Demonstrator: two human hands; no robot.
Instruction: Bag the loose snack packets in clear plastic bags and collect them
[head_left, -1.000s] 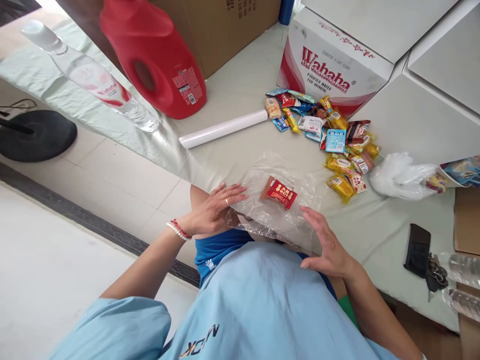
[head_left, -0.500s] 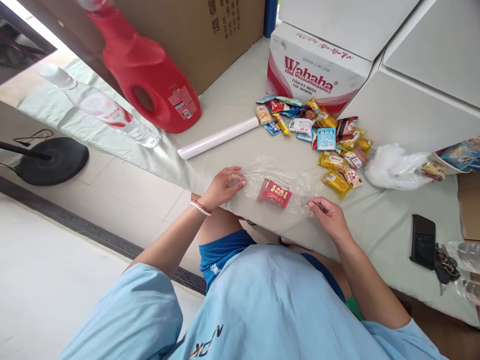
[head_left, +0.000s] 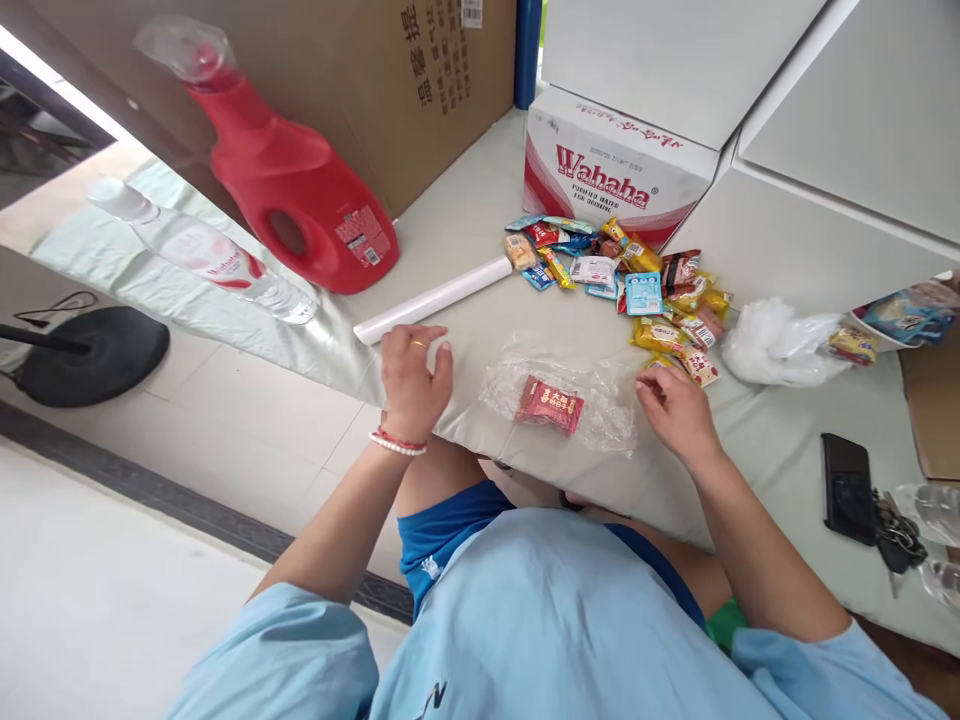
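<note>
Lying between the left hand and the right hand: the red packet

We saw the left hand at nine o'clock from the red packet, its back towards us, thumb and forefinger parted by a modest gap with only air between them. It was just beside the lower end of the white roll, though we could not tell whether the two touched. The right hand was at three o'clock, thumb and forefinger drawn close together near the edge of the clear film; we could not tell whether they pinched any of it.

The right hand's other fingers were curled mostly out of our sight. That hand also covered part of a yellow packet in the snack heap, which lay towards one o'clock. We found the clear film's edges hard to follow, and could not say whether any of it overlay the red packet. Between three and four o'clock, beyond the phone and keys, clear bottles were cut off by our view's right edge.

The red packet lay flat over the pale cloth, gold characters upright to us. Its long axis ran from between nine and ten to between three and four o'clock; the white roll's ran from eight to two.
</note>
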